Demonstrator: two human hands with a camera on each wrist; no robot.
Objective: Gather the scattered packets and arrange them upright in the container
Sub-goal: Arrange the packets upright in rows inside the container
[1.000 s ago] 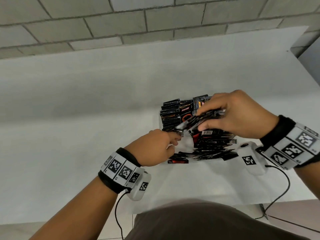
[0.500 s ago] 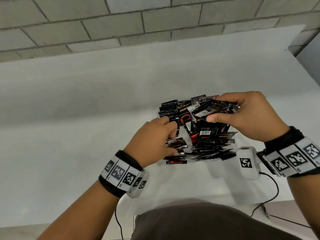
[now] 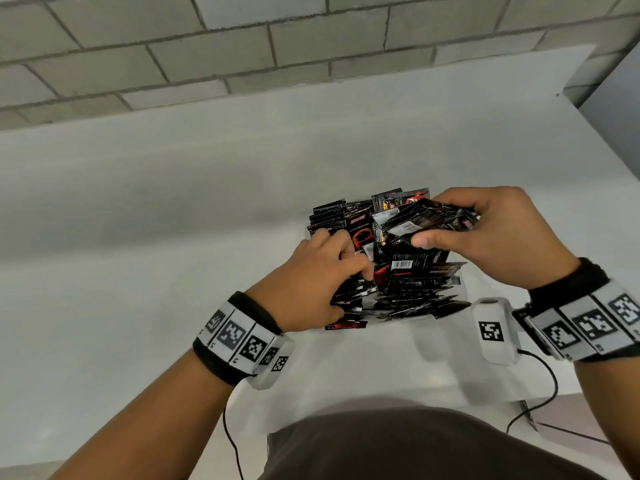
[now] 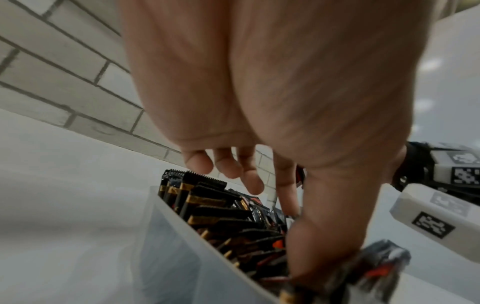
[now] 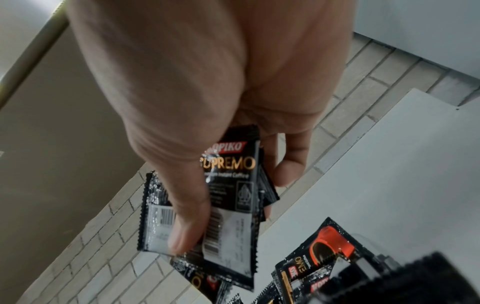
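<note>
A translucent container (image 4: 168, 236) on the white table (image 3: 173, 237) holds black coffee packets (image 3: 329, 216). Those at its far left stand upright in rows (image 4: 202, 195). Others lie loose and slanted at the near side (image 3: 415, 303). My right hand (image 3: 431, 221) hovers over the container's right part and grips a bundle of several packets (image 3: 408, 223) between thumb and fingers; the bundle's top packet (image 5: 233, 164) reads "Supremo". My left hand (image 3: 356, 261) is down among the packets at the container's left middle. Its thumb (image 4: 309, 236) and index finger are buried in them, and whether they pinch one is hidden.
A grey brick wall (image 3: 242, 64) backs the table. The table's right edge (image 3: 606, 140) drops off beside a grey panel. A red and black packet (image 3: 346, 325) lies flat at the container's near edge. Cables (image 3: 540, 393) trail from both wrist cameras toward my body.
My right hand has lifted the bundle and carried it right, over the container. My left hand has moved from the container's near left corner up into the packets.
</note>
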